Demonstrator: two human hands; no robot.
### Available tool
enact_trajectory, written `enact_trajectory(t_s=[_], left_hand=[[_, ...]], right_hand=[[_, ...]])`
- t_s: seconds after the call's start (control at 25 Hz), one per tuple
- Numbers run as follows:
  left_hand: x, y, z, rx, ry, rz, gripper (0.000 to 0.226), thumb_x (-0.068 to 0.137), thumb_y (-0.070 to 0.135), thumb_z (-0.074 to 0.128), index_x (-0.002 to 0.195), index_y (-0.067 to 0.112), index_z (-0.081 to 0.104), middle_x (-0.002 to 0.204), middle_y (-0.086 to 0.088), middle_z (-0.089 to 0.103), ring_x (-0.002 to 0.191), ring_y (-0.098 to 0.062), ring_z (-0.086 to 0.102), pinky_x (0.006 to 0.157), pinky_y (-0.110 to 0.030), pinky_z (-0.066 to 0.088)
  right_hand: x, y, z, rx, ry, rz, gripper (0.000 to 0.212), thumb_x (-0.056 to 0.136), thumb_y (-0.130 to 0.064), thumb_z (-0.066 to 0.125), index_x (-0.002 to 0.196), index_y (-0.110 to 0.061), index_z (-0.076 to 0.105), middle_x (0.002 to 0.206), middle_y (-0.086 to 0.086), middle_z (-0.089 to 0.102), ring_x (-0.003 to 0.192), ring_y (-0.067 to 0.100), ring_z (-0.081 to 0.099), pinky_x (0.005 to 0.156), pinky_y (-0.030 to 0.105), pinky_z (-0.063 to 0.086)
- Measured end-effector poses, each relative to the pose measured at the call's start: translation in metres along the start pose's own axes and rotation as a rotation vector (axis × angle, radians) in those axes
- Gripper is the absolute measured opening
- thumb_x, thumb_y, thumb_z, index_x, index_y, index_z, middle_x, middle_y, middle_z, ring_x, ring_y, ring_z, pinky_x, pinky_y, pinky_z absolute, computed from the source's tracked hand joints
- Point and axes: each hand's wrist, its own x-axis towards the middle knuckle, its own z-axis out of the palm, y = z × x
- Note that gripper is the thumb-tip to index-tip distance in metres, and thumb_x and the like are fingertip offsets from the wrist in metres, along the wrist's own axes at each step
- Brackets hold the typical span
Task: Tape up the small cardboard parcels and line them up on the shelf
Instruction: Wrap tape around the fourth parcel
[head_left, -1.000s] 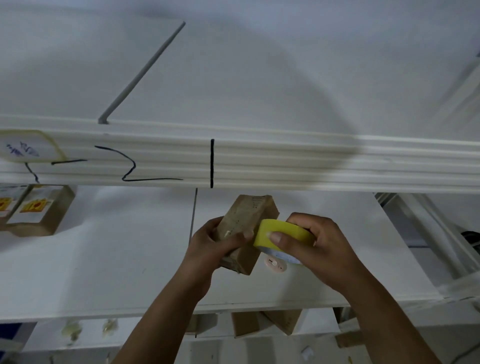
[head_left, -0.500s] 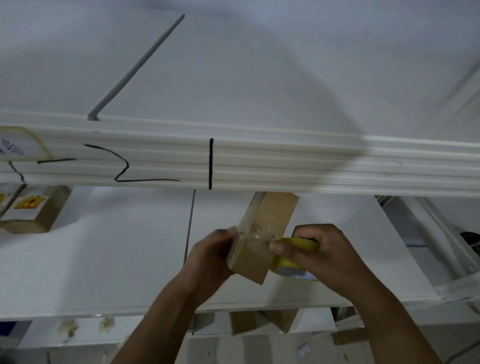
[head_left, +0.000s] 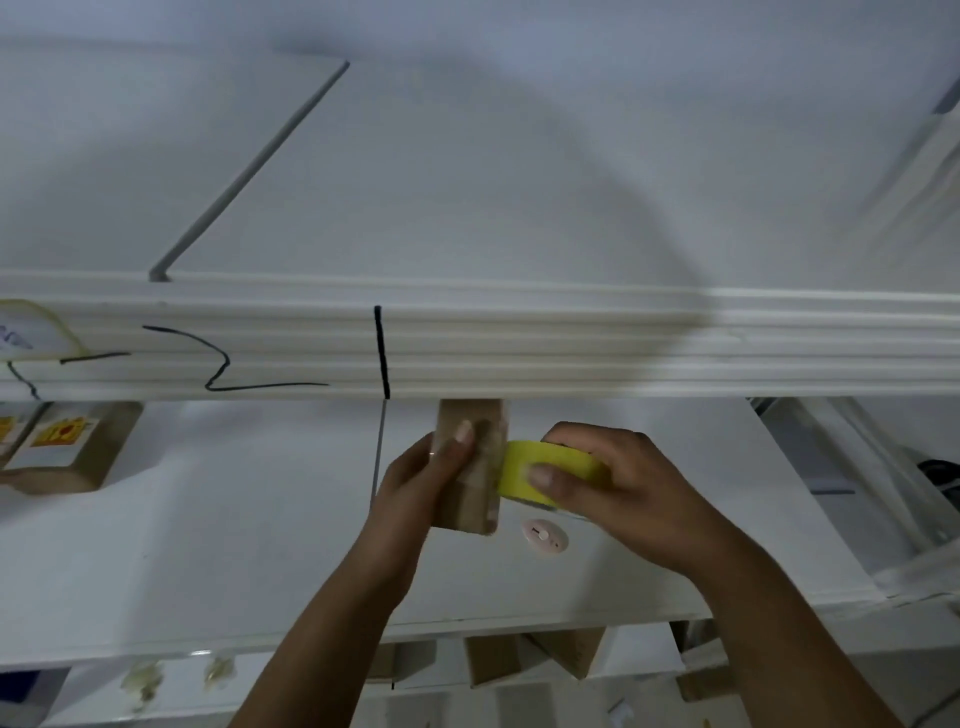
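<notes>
— What's changed?
— I've turned the parcel (head_left: 470, 499) from tilted to upright, above the middle of the shelf (head_left: 208, 545). My left hand (head_left: 415, 483) grips it, thumb across its near face; my right hand (head_left: 613, 483) clasps the yellow tape roll (head_left: 524, 470) against its right side.
— Any writing?
— Labels on the far-left parcels (head_left: 78, 452) are too blurred to read.

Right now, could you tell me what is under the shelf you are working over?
Brown boxes show below the front edge of the shelf. The shelf covers most of them, so I cannot count them.
</notes>
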Motion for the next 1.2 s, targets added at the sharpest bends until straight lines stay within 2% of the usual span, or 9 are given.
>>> enact_trajectory(t_s=[0.08,0.2,0.36,0.48,0.56,0.68,0.88,1.08,1.2], left_hand=[[0.0,0.001,-0.007,-0.187,-0.004,-0.058,0.069,0.082,0.067,0.067,0.129,0.017,0.075,0.125,-0.021,0.075,0.112,-0.037,0.074,0.086,-0.044,0.064],[-0.002,0.005,-0.015,-0.41,-0.136,-0.079,0.073,0.082,0.065,0.071,0.138,0.019,0.069,0.136,-0.023,0.069,0.12,-0.039,0.071,0.085,-0.044,0.062],[-0.007,0.002,0.004,-0.696,-0.433,-0.128,0.079,0.097,0.067,0.059,0.15,0.009,0.056,0.138,-0.024,0.065,0.12,-0.04,0.068,0.098,-0.051,0.055],[-0.012,0.0,0.004,-0.786,-0.493,-0.167,0.08,0.099,0.063,0.059,0.153,0.005,0.052,0.144,-0.027,0.06,0.127,-0.043,0.062,0.111,-0.056,0.047],[-0.012,0.003,-0.007,-0.679,-0.486,-0.096,0.069,0.095,0.053,0.069,0.146,0.008,0.061,0.142,-0.026,0.063,0.127,-0.044,0.064,0.11,-0.06,0.05],[-0.012,0.004,-0.021,-0.365,-0.242,-0.026,0.048,0.089,0.048,0.065,0.122,0.017,0.079,0.119,-0.025,0.076,0.106,-0.039,0.076,0.084,-0.046,0.064],[-0.009,0.002,-0.013,-0.114,-0.08,0.012,0.073,0.079,0.06,0.08,0.133,0.013,0.068,0.12,-0.023,0.076,0.099,-0.034,0.077,0.074,-0.041,0.065],[-0.003,-0.007,-0.019,-0.423,0.007,-0.066,0.042,0.095,0.043,0.068,0.119,0.011,0.081,0.119,-0.02,0.078,0.099,-0.027,0.08,0.082,-0.037,0.066],[-0.009,-0.014,-0.011,-0.698,-0.132,-0.11,0.059,0.087,0.044,0.083,0.134,0.01,0.07,0.118,-0.015,0.077,0.101,-0.027,0.079,0.084,-0.039,0.065]], right_hand=[[-0.005,0.001,-0.01,0.147,-0.048,-0.025,0.05,0.091,-0.06,0.066,0.073,-0.014,0.059,0.069,0.006,0.051,0.067,0.023,0.058,0.065,0.042,0.048],[-0.004,0.002,-0.024,-0.029,0.166,0.004,0.059,0.081,-0.069,0.071,0.062,-0.015,0.053,0.056,-0.005,0.04,0.053,0.007,0.049,0.055,0.022,0.041],[0.009,0.002,-0.022,-0.052,0.142,0.066,0.069,0.075,-0.073,0.074,0.058,-0.013,0.044,0.054,-0.008,0.032,0.052,0.004,0.039,0.053,0.022,0.029],[0.012,0.002,-0.012,0.001,0.126,0.065,0.067,0.072,-0.072,0.078,0.058,-0.015,0.046,0.055,-0.008,0.034,0.053,0.005,0.039,0.053,0.019,0.029],[0.009,0.004,-0.01,0.03,0.135,0.07,0.066,0.071,-0.071,0.08,0.059,-0.015,0.048,0.056,-0.007,0.036,0.053,0.007,0.041,0.054,0.021,0.031],[0.002,0.013,-0.007,0.018,0.175,0.127,0.061,0.073,-0.066,0.083,0.056,-0.02,0.047,0.054,-0.01,0.037,0.052,0.006,0.042,0.055,0.025,0.033],[0.002,0.012,0.012,-0.1,0.237,0.096,0.059,0.075,-0.074,0.072,0.059,-0.022,0.05,0.053,-0.008,0.042,0.049,0.004,0.043,0.051,0.02,0.032],[-0.005,0.022,-0.005,0.363,0.094,-0.051,0.048,0.094,-0.048,0.064,0.065,-0.016,0.045,0.064,-0.004,0.034,0.062,0.009,0.039,0.061,0.025,0.032],[-0.002,0.025,0.0,0.145,0.195,0.062,0.054,0.082,-0.064,0.07,0.055,-0.024,0.044,0.055,-0.011,0.033,0.052,0.005,0.038,0.055,0.021,0.032]])
